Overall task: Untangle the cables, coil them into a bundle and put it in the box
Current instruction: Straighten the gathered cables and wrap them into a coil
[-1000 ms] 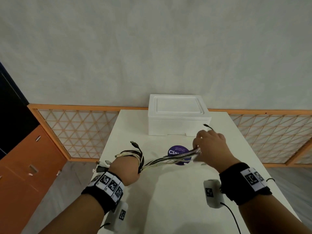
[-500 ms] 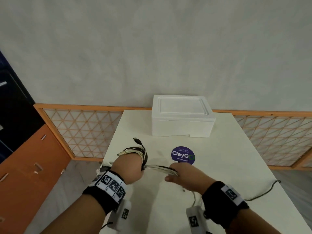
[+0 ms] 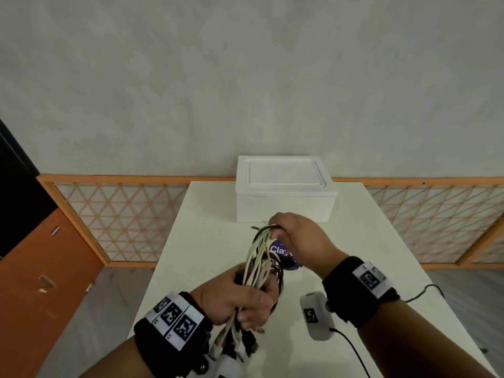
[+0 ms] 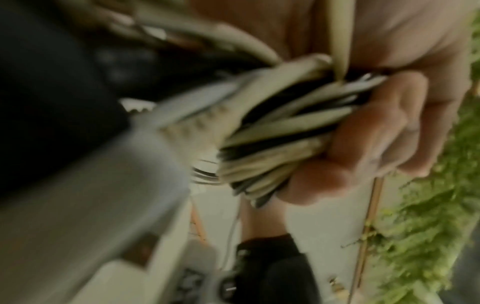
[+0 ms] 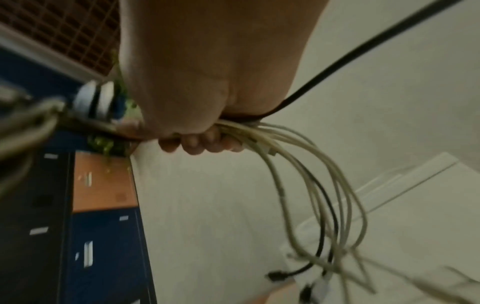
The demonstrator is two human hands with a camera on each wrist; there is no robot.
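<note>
I saw one white surface (image 3: pixel 207 214) carrying one closed white box (image 3: pixel 285 188) at its far edge. Coiling was in hand, I judged. One mixed bundle of white and black cables (image 3: pixel 260 257), too many to count, hung above the surface. My left hand (image 3: pixel 237 298) clenched its lower end; my right hand (image 3: pixel 297 236) pinched the upper loop. Next move: finish winding, then open the box.
</note>
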